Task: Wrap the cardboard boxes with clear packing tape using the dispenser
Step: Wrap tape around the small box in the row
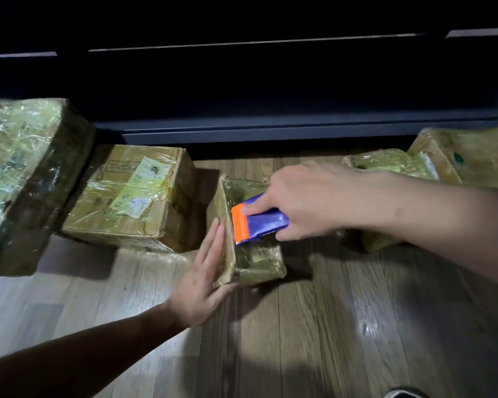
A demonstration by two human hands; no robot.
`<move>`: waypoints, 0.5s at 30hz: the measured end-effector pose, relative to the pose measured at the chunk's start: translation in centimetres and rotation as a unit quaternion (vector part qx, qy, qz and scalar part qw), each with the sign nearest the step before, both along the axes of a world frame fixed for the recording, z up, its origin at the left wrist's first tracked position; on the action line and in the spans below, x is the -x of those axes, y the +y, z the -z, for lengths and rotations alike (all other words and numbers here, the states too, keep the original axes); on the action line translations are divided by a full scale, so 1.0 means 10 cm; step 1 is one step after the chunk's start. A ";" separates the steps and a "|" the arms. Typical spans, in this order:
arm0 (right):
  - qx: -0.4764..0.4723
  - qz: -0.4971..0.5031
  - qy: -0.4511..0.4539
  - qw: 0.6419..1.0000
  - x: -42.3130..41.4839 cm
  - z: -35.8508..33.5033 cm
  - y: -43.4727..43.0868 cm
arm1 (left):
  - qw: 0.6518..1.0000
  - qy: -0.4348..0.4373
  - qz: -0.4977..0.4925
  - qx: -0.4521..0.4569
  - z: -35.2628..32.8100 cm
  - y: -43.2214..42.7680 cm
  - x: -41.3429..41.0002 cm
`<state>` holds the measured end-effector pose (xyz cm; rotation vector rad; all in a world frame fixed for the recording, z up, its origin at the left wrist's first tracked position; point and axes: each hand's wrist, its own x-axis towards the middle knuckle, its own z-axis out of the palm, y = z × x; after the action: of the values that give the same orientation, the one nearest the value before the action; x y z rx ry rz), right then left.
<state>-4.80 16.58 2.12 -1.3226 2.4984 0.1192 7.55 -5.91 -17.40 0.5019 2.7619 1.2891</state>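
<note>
A small cardboard box (255, 261), shiny with clear tape, lies on the wooden floor in the middle of the view. My right hand (305, 202) grips a blue tape dispenser (260, 221) with an orange cutter end, held on top of this box near its left edge. My left hand (206, 278) presses flat with straight fingers against the box's left side. The tape roll itself is hidden under my right hand.
A taped medium box (133, 196) with labels sits left of the small one, and a larger wrapped box (20, 173) stands at far left. Other wrapped boxes (454, 156) lie at the right. A dark cabinet base (270, 127) runs behind them. Wooden floor (357, 326) spreads in front.
</note>
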 end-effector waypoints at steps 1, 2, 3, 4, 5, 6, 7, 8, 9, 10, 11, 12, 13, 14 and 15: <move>-0.012 -0.020 0.009 1.000 -0.01 -0.01 -0.13 | 1.000 -0.024 0.003 -0.003 0.04 -0.03 -0.04; -0.022 -0.028 0.010 0.999 -0.03 0.00 -0.24 | 0.999 -0.037 0.000 -0.006 0.07 -0.05 -0.09; -0.029 -0.026 0.009 0.999 -0.06 0.02 -0.34 | 0.999 -0.042 -0.011 -0.007 0.09 -0.10 -0.14; -0.034 -0.024 0.008 0.999 -0.07 0.05 -0.42 | 0.999 -0.044 -0.028 -0.002 0.09 -0.15 -0.19; -0.035 -0.023 0.009 0.999 -0.08 0.07 -0.49 | 0.998 -0.037 -0.050 0.013 0.07 -0.19 -0.26; -0.035 -0.022 0.012 0.999 -0.09 0.08 -0.54 | 0.996 -0.023 -0.079 0.029 0.04 -0.19 -0.34; -0.034 -0.020 0.014 0.999 -0.08 0.09 -0.58 | 0.993 -0.007 -0.116 0.032 0.01 -0.17 -0.41; -0.034 -0.018 0.012 0.999 -0.07 0.09 -0.60 | 0.988 0.006 -0.155 0.022 -0.02 -0.11 -0.50; -0.037 -0.017 0.010 0.999 -0.06 0.08 -0.62 | 0.981 0.007 -0.196 -0.007 -0.06 -0.04 -0.57; -0.041 -0.016 0.008 0.999 -0.05 0.07 -0.63 | 0.971 -0.006 -0.235 -0.051 -0.12 0.03 -0.61; -0.045 -0.015 0.006 0.999 -0.05 0.07 -0.63 | 0.959 -0.028 -0.266 -0.096 -0.16 0.08 -0.63; -0.049 -0.012 0.006 0.999 -0.06 0.06 -0.63 | 0.951 -0.036 -0.278 -0.128 -0.23 0.11 -0.62; -0.051 -0.009 0.006 0.999 -0.06 0.06 -0.63 | 0.955 -0.016 -0.266 -0.130 -0.30 0.09 -0.58; -0.051 -0.008 0.007 0.999 -0.07 0.07 -0.63 | 0.967 0.013 -0.232 -0.108 -0.36 0.05 -0.50; -0.049 -0.009 0.008 0.999 -0.08 0.07 -0.63 | 0.979 0.042 -0.190 -0.061 -0.40 0.00 -0.40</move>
<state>-4.03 10.26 1.45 -1.3091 2.4610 0.2553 11.59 -5.94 -13.37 0.0271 2.9634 1.5491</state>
